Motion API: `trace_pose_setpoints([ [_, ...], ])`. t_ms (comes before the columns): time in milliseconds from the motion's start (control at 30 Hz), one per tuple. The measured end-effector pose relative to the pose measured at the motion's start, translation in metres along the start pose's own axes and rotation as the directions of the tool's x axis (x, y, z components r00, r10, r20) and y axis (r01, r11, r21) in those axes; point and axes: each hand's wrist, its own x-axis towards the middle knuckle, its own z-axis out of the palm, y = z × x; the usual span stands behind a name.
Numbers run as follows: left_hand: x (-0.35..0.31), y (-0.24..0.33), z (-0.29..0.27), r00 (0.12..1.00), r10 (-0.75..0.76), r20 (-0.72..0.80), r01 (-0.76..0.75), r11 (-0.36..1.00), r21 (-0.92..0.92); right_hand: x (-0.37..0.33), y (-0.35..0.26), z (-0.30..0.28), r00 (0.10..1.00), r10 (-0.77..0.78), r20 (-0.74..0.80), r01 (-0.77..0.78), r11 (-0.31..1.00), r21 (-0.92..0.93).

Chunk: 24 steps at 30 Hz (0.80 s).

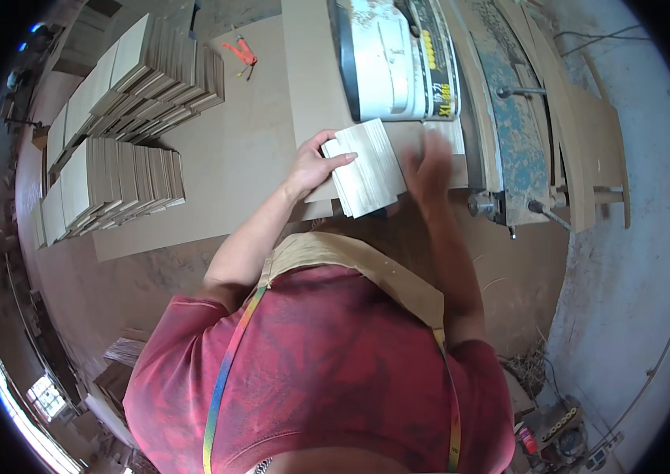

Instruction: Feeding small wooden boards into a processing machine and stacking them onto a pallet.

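My left hand (315,166) is closed round the left edge of a stack of thin, pale wooden slats (370,170), with its thumb lying over the top face. The stack is tilted and held in front of my apron (343,251), just below a white and black machine housing (390,63). Close to the right side of the stack is my right hand (430,166), raised and smeared by motion. Its fingers are too blurred to read, and any contact with the slats cannot be made out.
Rows of stacked wooden boards (105,182) stand on the left of the brown worktop (252,158). Red-handled pliers (242,54) lie at its far side. A worn blue metal machine (517,118) with lever handles (536,207) stands to the right, near a pale wall (635,158).
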Motion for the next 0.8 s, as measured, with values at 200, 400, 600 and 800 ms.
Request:
trace_pose_setpoints([
  [200, 0.001, -0.004, 0.018, 1.0, 0.021, -0.019, -0.02, 0.999, 0.043, -0.057, -0.052, -0.05, 0.946, -0.135, 0.295, 0.095, 0.985, 0.146],
  [400, -0.011, 0.007, 0.004, 0.991, 0.115, 0.068, -0.122, 0.988, 0.099, -0.077, 0.035, -0.06, 0.997, 0.001, 0.079, -0.002, 1.0, 0.014],
  [600, -0.005, 0.004, -0.01, 0.988, 0.061, 0.14, -0.077, 0.991, 0.11, -0.031, 0.065, -0.003, 0.994, -0.106, 0.008, 0.107, 0.993, -0.054],
  [800, 0.006, -0.002, 0.015, 0.997, 0.061, -0.05, -0.055, 0.992, 0.115, -0.015, 0.009, -0.011, 0.961, -0.2, 0.192, 0.148, 0.955, 0.256],
])
